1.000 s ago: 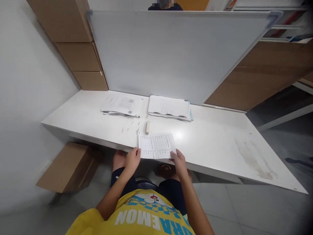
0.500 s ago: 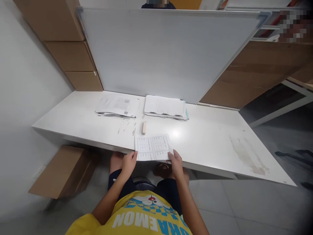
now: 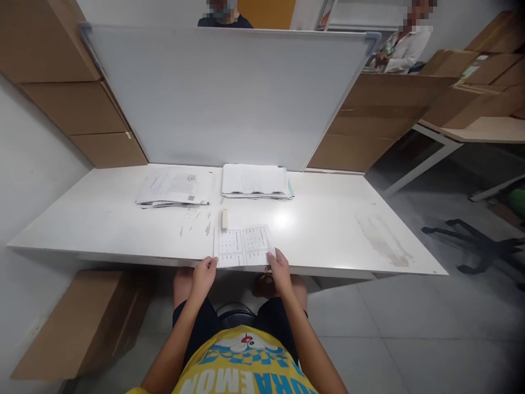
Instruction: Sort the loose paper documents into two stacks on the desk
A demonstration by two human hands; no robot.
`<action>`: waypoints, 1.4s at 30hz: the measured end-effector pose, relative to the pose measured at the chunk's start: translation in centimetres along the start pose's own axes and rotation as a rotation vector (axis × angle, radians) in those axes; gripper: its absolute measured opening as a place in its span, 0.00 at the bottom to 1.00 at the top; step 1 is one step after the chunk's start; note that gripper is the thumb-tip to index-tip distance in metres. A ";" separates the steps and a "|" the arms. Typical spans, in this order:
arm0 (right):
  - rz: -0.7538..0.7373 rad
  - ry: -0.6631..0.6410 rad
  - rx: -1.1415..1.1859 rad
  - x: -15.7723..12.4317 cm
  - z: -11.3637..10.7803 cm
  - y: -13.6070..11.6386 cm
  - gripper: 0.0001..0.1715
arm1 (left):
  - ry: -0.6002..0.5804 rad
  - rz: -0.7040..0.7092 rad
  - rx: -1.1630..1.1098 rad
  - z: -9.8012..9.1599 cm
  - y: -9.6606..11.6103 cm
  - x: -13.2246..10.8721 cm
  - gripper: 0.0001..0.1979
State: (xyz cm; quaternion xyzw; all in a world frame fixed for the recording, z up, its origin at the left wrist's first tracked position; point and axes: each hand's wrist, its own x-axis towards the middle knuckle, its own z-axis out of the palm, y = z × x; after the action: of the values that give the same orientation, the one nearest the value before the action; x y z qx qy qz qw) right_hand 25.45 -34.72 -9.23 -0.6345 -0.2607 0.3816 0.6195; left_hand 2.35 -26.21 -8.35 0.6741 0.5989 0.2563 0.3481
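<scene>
A printed sheet of paper (image 3: 244, 246) with boxed panels lies over the front edge of the white table. My left hand (image 3: 205, 272) pinches its lower left corner between thumb and fingers. At the lower right corner my right hand (image 3: 279, 269) grips the same sheet, thumb on top. Just beyond the sheet's upper left edge stands a small cream-coloured block (image 3: 225, 219). Farther back are two paper stacks, a loose one (image 3: 174, 186) on the left and a thicker one (image 3: 254, 180) in the middle.
A whiteboard (image 3: 229, 93) rises behind the white table (image 3: 328, 219). Cardboard boxes (image 3: 65, 106) are stacked at the left, and another box (image 3: 77, 323) is below the table. Two people are beyond the whiteboard. A wheeled chair base (image 3: 471, 246) is on the right.
The camera view has turned to the right, so the table and whiteboard appear farther left and a second person shows more clearly. Both hands still hold the sheet.
</scene>
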 end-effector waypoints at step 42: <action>-0.393 0.241 -0.353 5.7 1.2 -7.3 0.17 | 0.021 0.761 0.236 2.8 5.7 10.0 0.27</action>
State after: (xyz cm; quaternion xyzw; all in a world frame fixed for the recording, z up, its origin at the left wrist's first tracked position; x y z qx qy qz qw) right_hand 28.81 -28.74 -2.90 -0.7107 -0.3656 0.1246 0.5880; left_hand 9.55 -17.02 -6.42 0.8807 0.3352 0.3030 0.1423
